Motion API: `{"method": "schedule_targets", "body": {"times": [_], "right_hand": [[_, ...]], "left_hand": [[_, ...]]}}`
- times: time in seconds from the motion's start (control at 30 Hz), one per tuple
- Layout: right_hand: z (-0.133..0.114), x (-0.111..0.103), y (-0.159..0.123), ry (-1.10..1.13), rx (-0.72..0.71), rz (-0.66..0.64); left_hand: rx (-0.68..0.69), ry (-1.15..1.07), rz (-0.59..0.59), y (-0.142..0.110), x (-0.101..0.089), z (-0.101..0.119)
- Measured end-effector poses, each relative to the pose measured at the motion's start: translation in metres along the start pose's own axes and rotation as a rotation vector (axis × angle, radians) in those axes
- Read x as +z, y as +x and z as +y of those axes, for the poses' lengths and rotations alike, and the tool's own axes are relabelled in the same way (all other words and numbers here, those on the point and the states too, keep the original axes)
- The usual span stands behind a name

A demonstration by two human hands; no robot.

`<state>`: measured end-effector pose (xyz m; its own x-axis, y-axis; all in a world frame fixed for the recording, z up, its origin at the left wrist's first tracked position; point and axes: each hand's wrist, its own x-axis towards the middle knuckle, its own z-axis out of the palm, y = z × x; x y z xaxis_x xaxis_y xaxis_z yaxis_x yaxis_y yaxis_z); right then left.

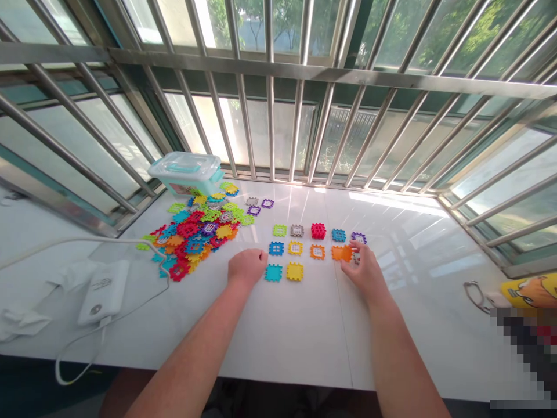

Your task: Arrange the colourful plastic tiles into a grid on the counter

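Note:
Several flat plastic interlocking grid tiles lie on a white tabletop (304, 325) in tidy rows. My right hand (363, 270) pinches an orange tile (342, 253) between thumb and fingers, and a small grey tile (356, 259) shows just under the fingertips. My left hand (247, 268) rests with curled fingers, holding nothing visible, next to a teal tile (273, 273) and a blue tile (276, 248). Behind the orange tile, the top row ends in a purple tile (358, 237). A stacked red block of tiles (318, 231) stands in that row.
A heap of multicoloured tiles (195, 229) lies to the left, below a lidded clear plastic box (187, 172). A white power bank (104, 292) with a cable sits at left. Steel window bars (270, 87) run along the back.

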<state>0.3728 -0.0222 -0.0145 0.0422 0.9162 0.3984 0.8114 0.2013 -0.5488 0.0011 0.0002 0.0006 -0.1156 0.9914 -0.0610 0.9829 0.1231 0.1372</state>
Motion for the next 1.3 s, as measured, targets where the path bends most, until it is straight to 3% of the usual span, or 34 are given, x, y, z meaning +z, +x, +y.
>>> {"method": "schedule_targets", "body": {"times": [0.23, 1.07, 1.2, 1.3], "right_hand": [[-0.004, 0.015, 0.008, -0.062, -0.095, -0.023], [-0.002, 0.023, 0.007, -0.173, 0.003, -0.087], [-0.004, 0.020, 0.008, -0.182, -0.014, -0.010], [-0.002, 0.013, 0.008, -0.194, 0.083, 0.161]], "left_hand": [[-0.009, -0.008, -0.016, -0.001, -0.004, 0.002], [-0.012, -0.020, -0.039, -0.001, -0.004, 0.002], [-0.016, -0.023, -0.040, -0.001, -0.004, 0.001], [-0.011, -0.032, -0.034, -0.001, -0.003, 0.000]]}}
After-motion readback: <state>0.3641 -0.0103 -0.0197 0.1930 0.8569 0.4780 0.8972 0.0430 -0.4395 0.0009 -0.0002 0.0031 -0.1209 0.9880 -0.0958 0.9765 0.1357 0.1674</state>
